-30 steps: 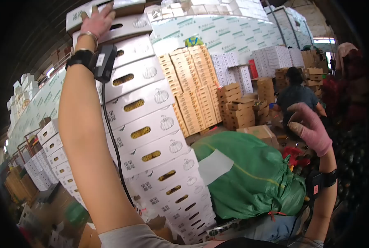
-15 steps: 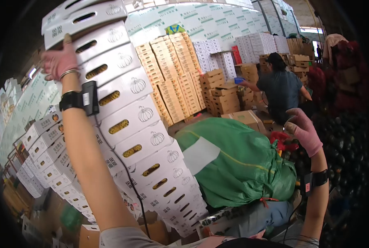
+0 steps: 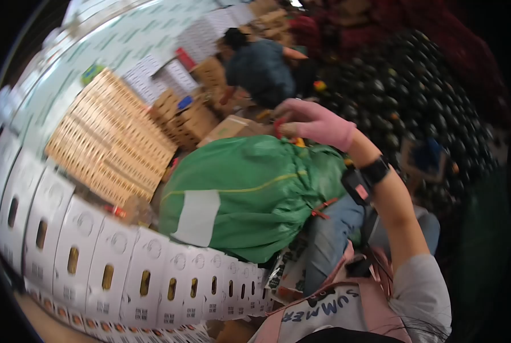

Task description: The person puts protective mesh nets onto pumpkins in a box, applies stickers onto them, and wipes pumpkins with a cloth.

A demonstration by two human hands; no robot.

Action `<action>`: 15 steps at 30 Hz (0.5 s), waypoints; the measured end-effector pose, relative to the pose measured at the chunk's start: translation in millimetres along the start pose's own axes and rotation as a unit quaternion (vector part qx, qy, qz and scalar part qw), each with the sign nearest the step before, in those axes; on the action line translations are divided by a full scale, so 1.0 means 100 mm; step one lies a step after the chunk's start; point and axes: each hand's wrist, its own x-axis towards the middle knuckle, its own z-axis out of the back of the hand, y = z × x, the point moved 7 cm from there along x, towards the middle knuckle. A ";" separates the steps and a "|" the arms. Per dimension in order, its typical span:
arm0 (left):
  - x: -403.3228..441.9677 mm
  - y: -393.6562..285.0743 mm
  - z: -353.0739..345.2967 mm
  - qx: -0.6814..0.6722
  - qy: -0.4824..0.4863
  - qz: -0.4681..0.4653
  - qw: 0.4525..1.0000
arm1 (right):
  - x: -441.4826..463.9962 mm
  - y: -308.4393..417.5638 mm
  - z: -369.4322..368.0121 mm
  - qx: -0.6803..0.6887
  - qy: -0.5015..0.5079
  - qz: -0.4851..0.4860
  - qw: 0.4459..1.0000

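My right hand point(image 3: 318, 123), in a pink glove with bare fingertips, is raised above the neck of a large green sack point(image 3: 238, 188). Its fingers are curled and apart, with nothing visible between them. A black strap and a small device sit on that wrist. The green sack is tied with a red cord and has a white patch on its side. Of my left arm only a strip of skin shows at the lower left edge; the left hand is out of view. A tall stack of white boxes point(image 3: 106, 263) with oval holes runs across the lower left.
Stacked tan crates point(image 3: 112, 143) stand behind the sack. Another person point(image 3: 261, 68) bends near cardboard boxes point(image 3: 189, 117) at the back. A big heap of dark green round produce point(image 3: 398, 103) lies on the right, with dark red sacks beyond.
The view has tilted and turned strongly to the right and down. My left hand has gone out of view from the box stack. My right hand now appears over the green sack's neck.
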 end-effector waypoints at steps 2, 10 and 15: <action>-0.30 -0.32 0.07 0.010 -0.037 -0.041 0.998 | -0.10 -0.05 0.08 -0.010 -0.027 -0.016 0.999; -1.38 -1.55 -0.17 -0.070 -0.138 -0.203 0.967 | -0.73 -0.18 0.37 -0.166 -0.011 -0.002 0.986; -2.17 -2.78 -0.50 -0.211 -0.159 -0.316 0.911 | -1.96 -0.04 0.66 -0.198 -0.067 -0.177 0.962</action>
